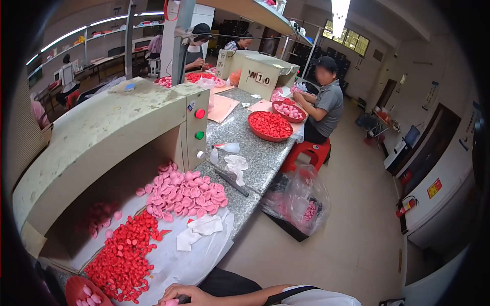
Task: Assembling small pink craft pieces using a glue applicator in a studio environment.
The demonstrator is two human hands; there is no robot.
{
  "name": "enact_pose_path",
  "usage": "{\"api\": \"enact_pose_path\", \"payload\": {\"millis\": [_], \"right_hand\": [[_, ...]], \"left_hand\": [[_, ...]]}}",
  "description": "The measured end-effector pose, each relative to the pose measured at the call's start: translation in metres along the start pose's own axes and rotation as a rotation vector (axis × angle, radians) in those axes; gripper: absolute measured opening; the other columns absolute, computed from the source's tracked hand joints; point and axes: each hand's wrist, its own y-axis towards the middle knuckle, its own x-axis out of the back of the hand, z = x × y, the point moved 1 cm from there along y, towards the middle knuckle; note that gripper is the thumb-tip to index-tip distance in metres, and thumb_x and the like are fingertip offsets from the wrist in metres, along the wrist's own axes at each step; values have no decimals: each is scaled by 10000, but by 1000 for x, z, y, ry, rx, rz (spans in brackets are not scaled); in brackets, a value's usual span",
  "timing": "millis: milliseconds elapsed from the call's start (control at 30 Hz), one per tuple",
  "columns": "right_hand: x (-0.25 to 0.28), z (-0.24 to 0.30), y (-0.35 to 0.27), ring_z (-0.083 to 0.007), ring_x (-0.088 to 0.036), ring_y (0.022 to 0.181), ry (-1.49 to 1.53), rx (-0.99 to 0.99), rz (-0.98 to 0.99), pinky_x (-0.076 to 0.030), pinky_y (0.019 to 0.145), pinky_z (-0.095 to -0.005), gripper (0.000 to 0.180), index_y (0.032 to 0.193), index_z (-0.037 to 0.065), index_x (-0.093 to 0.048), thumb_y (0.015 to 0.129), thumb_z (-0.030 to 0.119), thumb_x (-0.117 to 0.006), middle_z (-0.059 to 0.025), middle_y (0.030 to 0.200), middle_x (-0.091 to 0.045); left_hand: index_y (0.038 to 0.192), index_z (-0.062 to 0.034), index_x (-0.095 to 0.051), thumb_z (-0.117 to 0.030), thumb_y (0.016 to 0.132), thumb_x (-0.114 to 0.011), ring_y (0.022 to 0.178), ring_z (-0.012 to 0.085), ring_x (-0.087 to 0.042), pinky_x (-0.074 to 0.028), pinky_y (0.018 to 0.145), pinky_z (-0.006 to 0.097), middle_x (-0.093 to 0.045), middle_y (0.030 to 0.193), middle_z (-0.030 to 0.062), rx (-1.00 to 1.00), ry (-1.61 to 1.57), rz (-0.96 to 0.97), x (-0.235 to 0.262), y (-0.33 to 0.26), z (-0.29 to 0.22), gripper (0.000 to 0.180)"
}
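Observation:
At the lower edge, my right hand [190, 292] is closed, cut off by the picture's rim. A small pink piece [172, 302] shows at its fingertips, and something dark is partly visible between the fingers. My left hand is out of the picture. Just beyond the right hand, a heap of small glossy red pieces [122, 255] lies on white sheeting [171, 255]. Behind that is a pile of pink shell-shaped pieces [186, 194]. A red bowl [74, 290] with a few pink pieces stands at the lower left.
A beige machine housing [112, 122] with red and green buttons arches over the piles. White tissue [199, 229], a dark bar [232, 183] and a small bottle [229, 147] lie on the speckled worktop. Farther off, a co-worker [326, 102] sits beside red baskets [270, 126]. A plastic-lined box [291, 224] is on the floor.

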Motion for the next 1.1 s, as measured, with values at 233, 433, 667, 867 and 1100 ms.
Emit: {"api": "enact_pose_path", "payload": {"millis": [233, 433, 667, 867, 1100], "right_hand": [[63, 140, -16, -215, -448, 832, -455, 798, -152, -376, 721, -319, 150, 804, 48, -568, 660, 38, -609, -93, 879, -495], [33, 203, -13, -84, -422, 700, -829, 1849, -573, -350, 679, -250, 99, 746, 128, -545, 680, 140, -617, 40, 737, -455], [61, 211, -40, -100, -390, 725, -1249, 2001, -891, -282, 819, -323, 44, 773, 145, -506, 758, 185, -494, 22, 713, -399], [70, 204, -31, -92, -356, 667, -1447, 1629, -1222, -270, 819, -316, 110, 677, 203, -468, 680, 250, -568, 69, 659, -342], [80, 159, -23, -134, -419, 610, -1444, 972, -653, -360, 661, -319, 199, 683, 117, -518, 558, 110, -674, -4, 678, -439]], "left_hand": [[887, -32, -415, -166, 778, -502, 828, 188, -426, -337, 794, 307, -447, 881, 105, -14, -77, 37, -7, 3, -7, 194], [893, -47, -401, -207, 779, -500, 838, 227, -458, -339, 799, 325, -483, 898, 148, -87, -56, 44, -7, 8, -8, 220], [889, -43, -381, -240, 773, -507, 876, 255, -454, -330, 818, 345, -480, 945, 193, -70, -19, 50, -9, 9, 3, 260], [896, -40, -381, -224, 771, -510, 873, 262, -455, -322, 834, 353, -478, 940, 195, -88, 4, 21, 3, 9, -3, 258], [912, -32, -389, -205, 769, -513, 846, 246, -464, -322, 841, 356, -481, 899, 169, -78, -45, 29, 6, 3, -6, 257]]}}
